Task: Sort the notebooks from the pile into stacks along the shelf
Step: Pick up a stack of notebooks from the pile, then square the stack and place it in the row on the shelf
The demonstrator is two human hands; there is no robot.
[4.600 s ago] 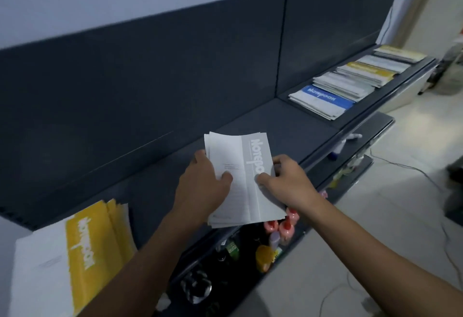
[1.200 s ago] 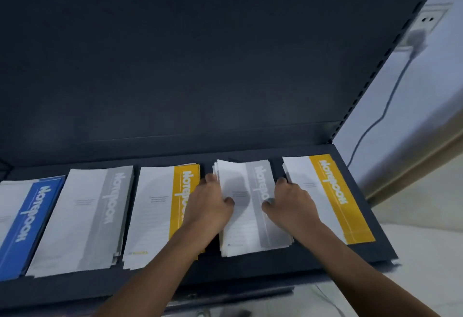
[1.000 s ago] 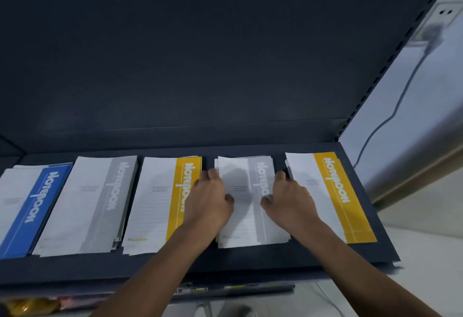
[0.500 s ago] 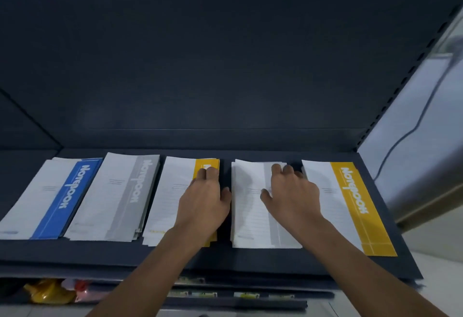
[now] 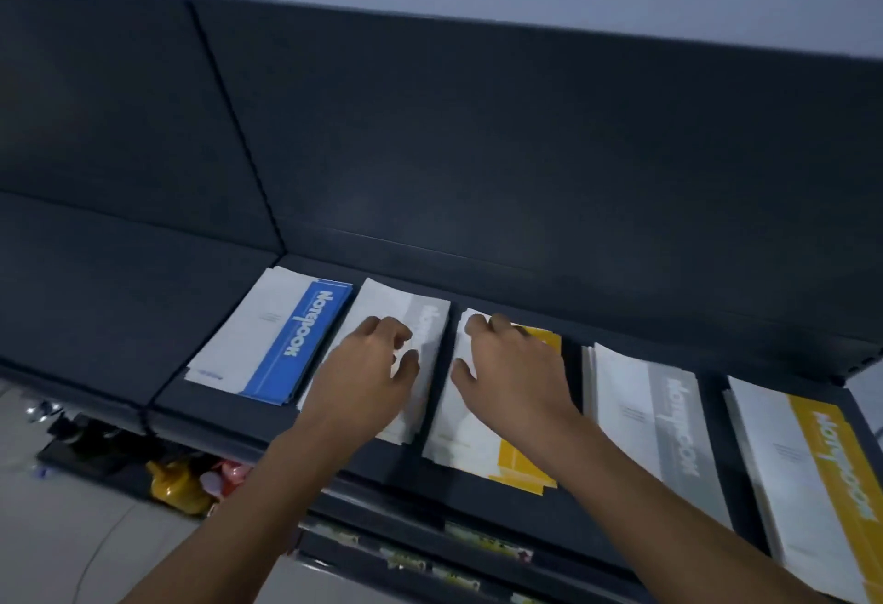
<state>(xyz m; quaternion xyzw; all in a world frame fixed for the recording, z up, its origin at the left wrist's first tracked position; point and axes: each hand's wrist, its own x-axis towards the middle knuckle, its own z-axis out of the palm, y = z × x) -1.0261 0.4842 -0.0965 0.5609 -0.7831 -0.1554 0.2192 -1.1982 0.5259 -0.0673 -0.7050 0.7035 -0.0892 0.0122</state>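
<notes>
Several notebook stacks lie side by side on the dark shelf (image 5: 478,498). From the left they are a blue-banded stack (image 5: 282,341), a grey-banded stack (image 5: 432,317), a yellow-banded stack (image 5: 521,460), another grey stack (image 5: 664,427) and another yellow stack (image 5: 822,474). My left hand (image 5: 368,379) rests on the left grey stack with its fingers spread and slightly curled. My right hand (image 5: 511,374) lies flat on the yellow stack beside it and covers the middle of that stack. Neither hand holds a notebook.
The shelf's dark back panel (image 5: 525,149) rises behind the stacks. A bare shelf section (image 5: 95,317) runs to the left of the blue stack. Lower shelves hold yellow and pink items (image 5: 179,489) and a strip of price labels (image 5: 478,544). Pale floor shows at the lower left.
Both hands have shifted one stack to the left: left from the yellow stack to the grey one, right from the right grey stack to the yellow one. The view has swung left.
</notes>
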